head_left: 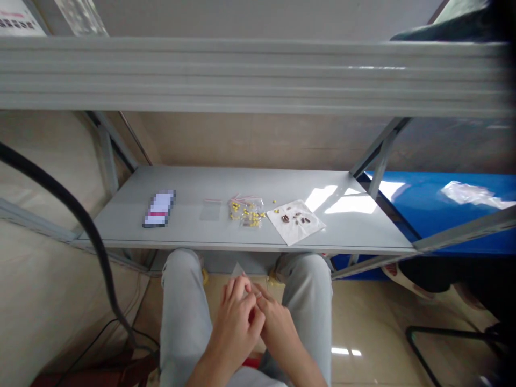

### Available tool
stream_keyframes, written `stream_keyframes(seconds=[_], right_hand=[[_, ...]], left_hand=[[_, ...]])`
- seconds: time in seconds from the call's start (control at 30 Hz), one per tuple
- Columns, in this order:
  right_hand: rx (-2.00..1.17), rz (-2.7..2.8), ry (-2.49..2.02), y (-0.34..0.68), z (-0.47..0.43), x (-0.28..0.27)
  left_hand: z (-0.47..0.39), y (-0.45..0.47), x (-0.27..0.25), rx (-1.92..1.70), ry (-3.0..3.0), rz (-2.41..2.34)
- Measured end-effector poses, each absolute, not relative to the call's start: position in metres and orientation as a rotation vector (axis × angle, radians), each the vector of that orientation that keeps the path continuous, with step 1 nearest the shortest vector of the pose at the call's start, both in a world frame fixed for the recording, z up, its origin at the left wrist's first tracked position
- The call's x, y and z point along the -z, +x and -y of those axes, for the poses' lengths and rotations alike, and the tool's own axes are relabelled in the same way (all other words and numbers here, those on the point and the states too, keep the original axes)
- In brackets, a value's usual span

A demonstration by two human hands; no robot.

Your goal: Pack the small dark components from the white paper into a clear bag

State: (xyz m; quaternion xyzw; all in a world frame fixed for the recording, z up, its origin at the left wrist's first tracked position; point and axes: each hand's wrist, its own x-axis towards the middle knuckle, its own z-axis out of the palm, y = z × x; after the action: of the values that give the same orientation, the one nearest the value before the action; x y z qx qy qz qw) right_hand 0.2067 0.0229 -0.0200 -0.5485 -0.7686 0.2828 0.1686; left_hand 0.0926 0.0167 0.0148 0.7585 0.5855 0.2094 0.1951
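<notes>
Under a grey upper rail, a grey metal shelf [355, 226] is seen at knee height, set against a beige wall on a glossy beige tiled floor. On the shelf, a phone [159, 209] is laid at the left, an empty clear bag [210, 209] near the middle, then bags with yellow beads [246, 210], and a white sheet [296, 221] carrying small brown pieces. Sunlight is thrown across the shelf's right end. A blue surface [427, 204] is seen further right, with crumpled plastic [470, 193] on it. A black cable [72, 209] is draped at the left.

Below the shelf edge, between the knees, the left hand [237, 317] and right hand [278, 322] are brought together, touching. A small clear bag [238, 270], thin and nearly see-through, is pinched at the fingertips of both hands; its contents cannot be made out.
</notes>
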Motion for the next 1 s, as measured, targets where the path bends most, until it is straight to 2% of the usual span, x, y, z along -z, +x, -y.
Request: stream_keyframes(seconds=[0.17, 0.3, 0.53, 0.73, 0.83, 1.0], right_hand=[[-0.842, 2.165, -1.536, 0.22, -0.025, 0.015], [-1.021, 2.11, -1.408, 0.225, -0.023, 0.013], [-1.204, 2.01, -1.366, 0.218, -0.014, 0.009], [-1.394, 1.908, -1.016, 0.232, -0.039, -0.009], [-1.259, 1.902, -1.081, 0.251, -0.067, -0.004], [-0.544, 2.037, -1.525, 0.27, -0.116, 0.004]], left_hand=[[-0.014, 0.076, -0.021, -0.538, 2.271, -1.379], [-0.016, 0.068, -0.013, -0.451, 2.276, -1.264], [-0.018, 0.072, -0.009, -0.466, 2.285, -1.336], [-0.023, 0.059, -0.002, -0.611, 2.389, -1.499], [-0.029, 0.045, 0.002, -0.783, 2.427, -1.654], [-0.035, 0.036, 0.0, -0.893, 2.422, -1.772]])
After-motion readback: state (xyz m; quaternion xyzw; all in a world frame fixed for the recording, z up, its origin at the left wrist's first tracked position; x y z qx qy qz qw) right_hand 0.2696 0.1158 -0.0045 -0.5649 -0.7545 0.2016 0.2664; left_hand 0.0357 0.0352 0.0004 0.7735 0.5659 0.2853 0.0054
